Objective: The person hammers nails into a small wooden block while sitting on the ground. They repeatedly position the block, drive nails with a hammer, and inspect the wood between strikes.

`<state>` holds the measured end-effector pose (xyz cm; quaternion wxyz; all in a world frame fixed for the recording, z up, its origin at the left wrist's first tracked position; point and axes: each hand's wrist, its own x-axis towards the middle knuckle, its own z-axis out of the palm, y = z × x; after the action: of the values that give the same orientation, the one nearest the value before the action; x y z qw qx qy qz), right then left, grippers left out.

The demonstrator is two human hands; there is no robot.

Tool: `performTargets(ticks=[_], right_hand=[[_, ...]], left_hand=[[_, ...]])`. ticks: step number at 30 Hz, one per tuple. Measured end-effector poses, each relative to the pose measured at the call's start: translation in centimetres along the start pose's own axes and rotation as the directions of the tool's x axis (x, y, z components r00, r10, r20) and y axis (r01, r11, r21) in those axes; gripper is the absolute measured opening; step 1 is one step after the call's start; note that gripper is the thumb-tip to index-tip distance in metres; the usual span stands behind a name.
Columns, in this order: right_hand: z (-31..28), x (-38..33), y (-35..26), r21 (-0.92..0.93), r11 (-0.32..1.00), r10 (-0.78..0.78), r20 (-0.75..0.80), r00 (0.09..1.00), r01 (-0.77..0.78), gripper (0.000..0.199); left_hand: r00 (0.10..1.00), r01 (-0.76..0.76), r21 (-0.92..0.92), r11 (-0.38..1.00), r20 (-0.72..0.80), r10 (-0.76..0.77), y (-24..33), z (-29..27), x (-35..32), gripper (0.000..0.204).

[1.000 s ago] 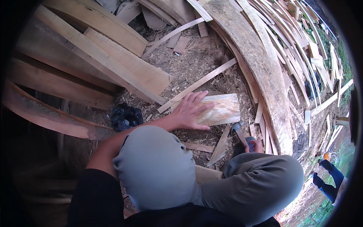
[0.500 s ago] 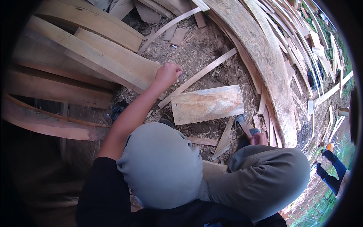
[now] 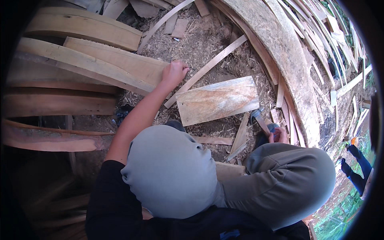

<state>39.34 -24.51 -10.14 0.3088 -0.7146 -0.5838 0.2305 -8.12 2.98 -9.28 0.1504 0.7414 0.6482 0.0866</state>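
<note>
Currently the left hand [image 3: 175,73] is stretched forward, its fingers curled over the near end of a thick plank [image 3: 116,66]. That plank lies on the stack of lumber to the left, with its long axis running from the hand away to the left. The grip is seen as a loose curl on the plank's end; whether it is clamped tight cannot be told.

The right hand [image 3: 277,135] is kept low beside the right knee [image 3: 288,176], fingers wrapped around the handle of a hatchet [image 3: 260,120], whose head points up and left toward a short flat board [image 3: 218,100]. The board lies on the ground between both hands, just right of the left hand, long axis roughly left to right and slightly tilted. It is nearer the hatchet than the plank is.

A thin strip [image 3: 208,70] is laid diagonally between plank end and board, partly in the way. Wood chips and offcuts are scattered on the dirt [image 3: 200,40]. A long curved slab [image 3: 280,52] is seen on the right. Another person's legs [image 3: 358,160] are visible at the far right edge.
</note>
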Motion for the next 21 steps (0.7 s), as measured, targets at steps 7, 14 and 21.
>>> performTargets(ticks=[7,14,21], right_hand=[[0.5,-0.1,0.1,0.018,1.0,-0.024,-0.017,1.0,0.024,0.038],[1.2,-0.1,0.8,0.019,0.999,0.042,-0.058,0.997,-0.041,0.04],[2.0,-0.2,1.1,-0.038,0.999,0.001,-0.139,0.99,-0.006,0.045]], left_hand=[[0.997,0.065,-0.046,0.997,-0.046,-0.067,0.2,-0.1,0.2,0.014],[1.0,0.009,-0.108,0.994,0.013,-0.007,0.9,-1.8,0.3,0.016],[0.999,0.005,-0.053,0.999,-0.035,-0.007,0.4,0.5,0.0,0.015]])
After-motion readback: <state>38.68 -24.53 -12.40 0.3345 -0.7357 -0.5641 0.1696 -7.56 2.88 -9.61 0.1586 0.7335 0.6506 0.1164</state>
